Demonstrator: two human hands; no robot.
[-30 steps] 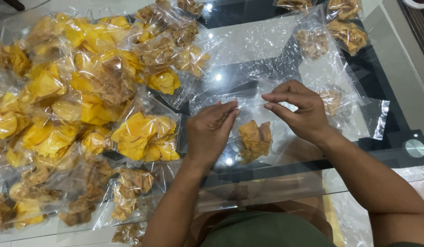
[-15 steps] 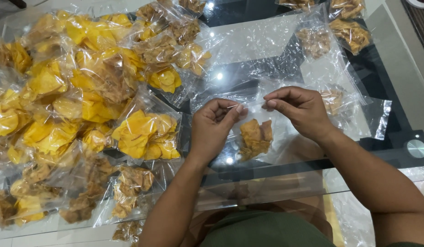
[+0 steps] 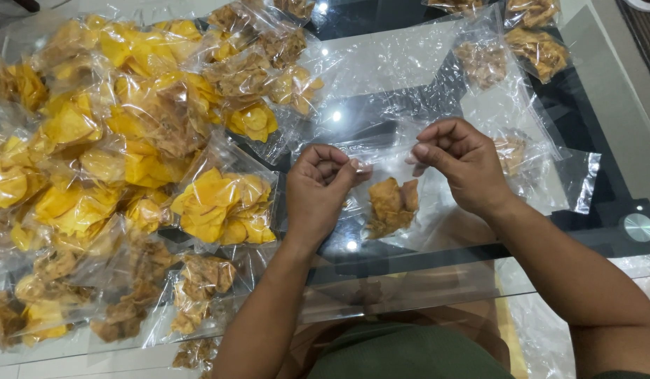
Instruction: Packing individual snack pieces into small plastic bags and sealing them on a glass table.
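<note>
Glass table [image 3: 605, 140] absolutely buried in packed chips, big heap of yellow chip bags [image 3: 128, 154] on the left side. Barely anything changed from half a second ago, both hands stayed up at the bag's mouth. Left hand [image 3: 321, 189] and right hand [image 3: 461, 165] each pinch the top edge of the clear chip bag [image 3: 391, 203], which hangs between and just below them.

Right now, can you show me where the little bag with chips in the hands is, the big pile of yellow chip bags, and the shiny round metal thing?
little bag [image 3: 391, 203], head view, on the chips inside.
pile of yellow chip bags [image 3: 128, 140], head view, mid-pile.
round metal disc [image 3: 639, 227], head view, its centre.
</note>
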